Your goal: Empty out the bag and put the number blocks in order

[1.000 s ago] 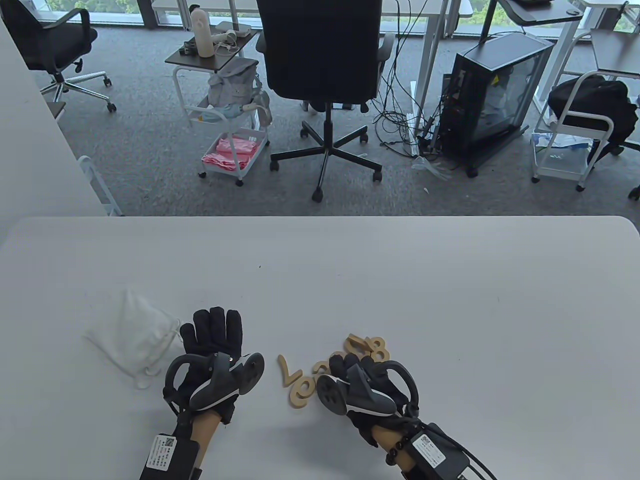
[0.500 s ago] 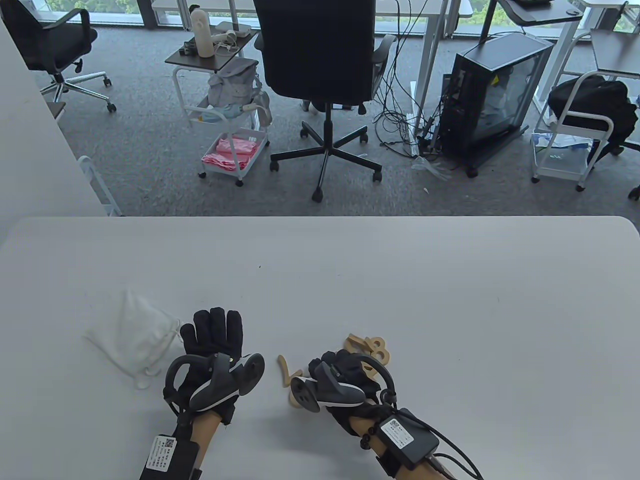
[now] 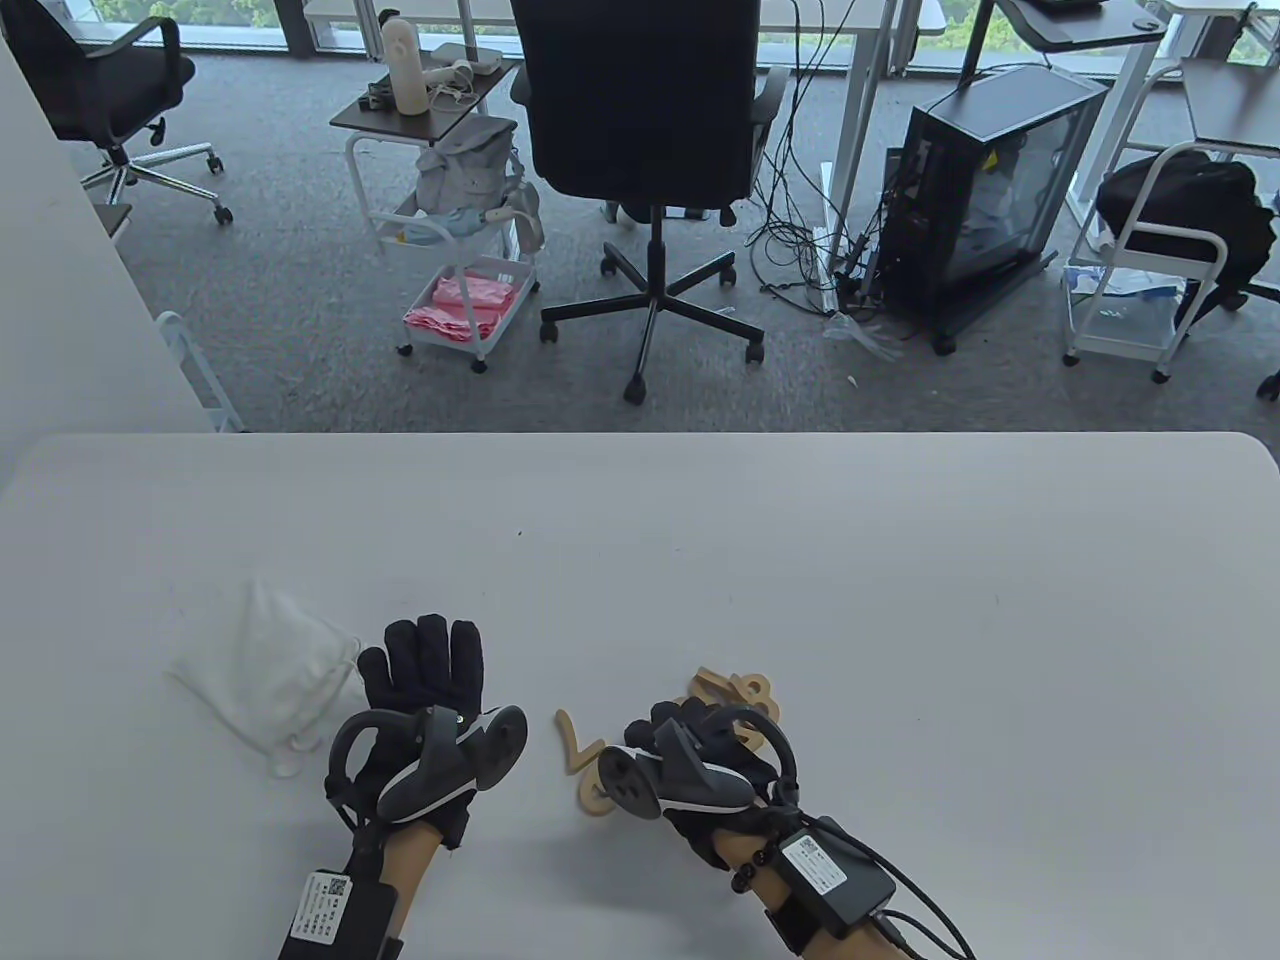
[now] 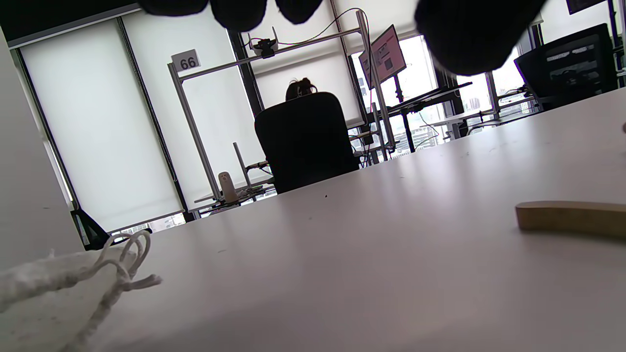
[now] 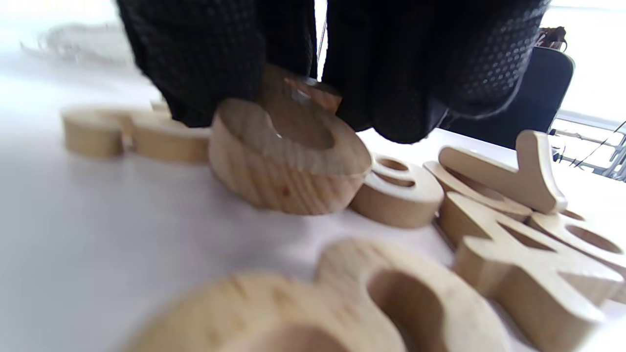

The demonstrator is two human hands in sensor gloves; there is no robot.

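Right wrist view shows detail hidden from the table view: the right hand's black gloved fingers [image 5: 205,58] pinch a round, ring-shaped wooden number block [image 5: 288,156], which is tilted with its lower edge on the white table surface [image 5: 73,234]. Other pale wooden number blocks [image 5: 494,195] lie flat just beside it, some touching one another.

Table view shows the right hand [image 3: 700,760] over the cluster of blocks [image 3: 735,690] near the surface's near edge, its fingers covering the gripped block. One angular wooden block [image 3: 575,742] lies flat between the two hands, its long axis running from the near edge toward the far edge.

Left hand [image 3: 425,700] lies flat on the table [image 3: 800,540], fingers extended toward the far edge, grasping nothing. Just beside it, toward the left edge, lies the white drawstring fabric bag [image 3: 265,675], collapsed.

Left wrist view adds the bag's knotted cord [image 4: 124,264] and one block's [image 4: 570,217] end, seen edge-on.
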